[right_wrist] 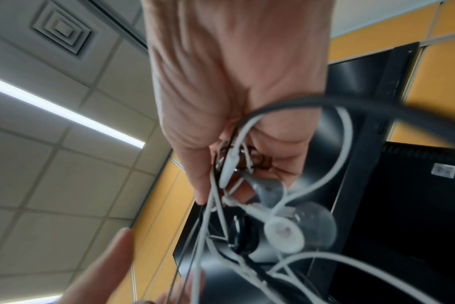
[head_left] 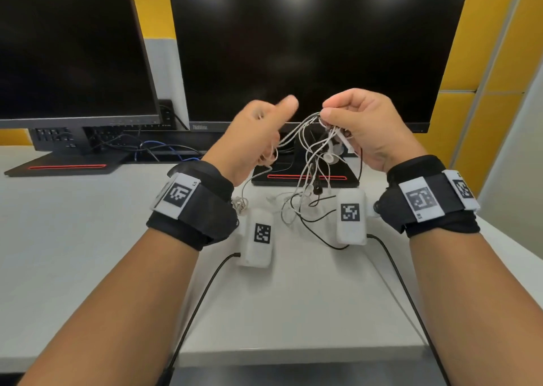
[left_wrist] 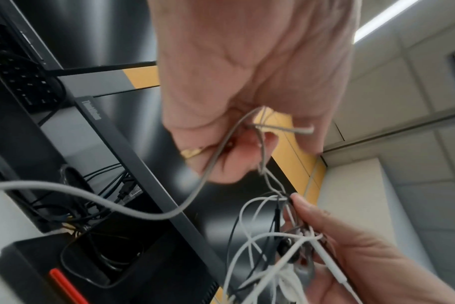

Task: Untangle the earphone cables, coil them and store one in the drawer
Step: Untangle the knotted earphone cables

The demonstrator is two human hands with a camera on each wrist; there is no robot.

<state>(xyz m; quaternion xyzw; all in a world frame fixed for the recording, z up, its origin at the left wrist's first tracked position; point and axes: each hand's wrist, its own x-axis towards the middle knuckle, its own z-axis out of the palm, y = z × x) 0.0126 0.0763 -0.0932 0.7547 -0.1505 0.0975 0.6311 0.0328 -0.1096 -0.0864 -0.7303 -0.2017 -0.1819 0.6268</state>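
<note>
Right hand [head_left: 370, 127] pinches the knot of tangled thin white and black earphone cables [head_left: 311, 150]; left hand [head_left: 252, 141], fingers curled, draws one white strand. Pull gently, feeding slack.

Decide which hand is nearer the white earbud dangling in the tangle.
Right. The right hand grips the tangle just above the white earbud; the left hand holds strands off to its left.

White and black earphone cables [head_left: 311, 162], tangled, hang in a loose bunch above the desk.

Left hand [left_wrist: 247, 92] pinching grey cable [left_wrist: 91, 197], right hand [left_wrist: 364, 267] clutching tangle [left_wrist: 273, 257]
</note>
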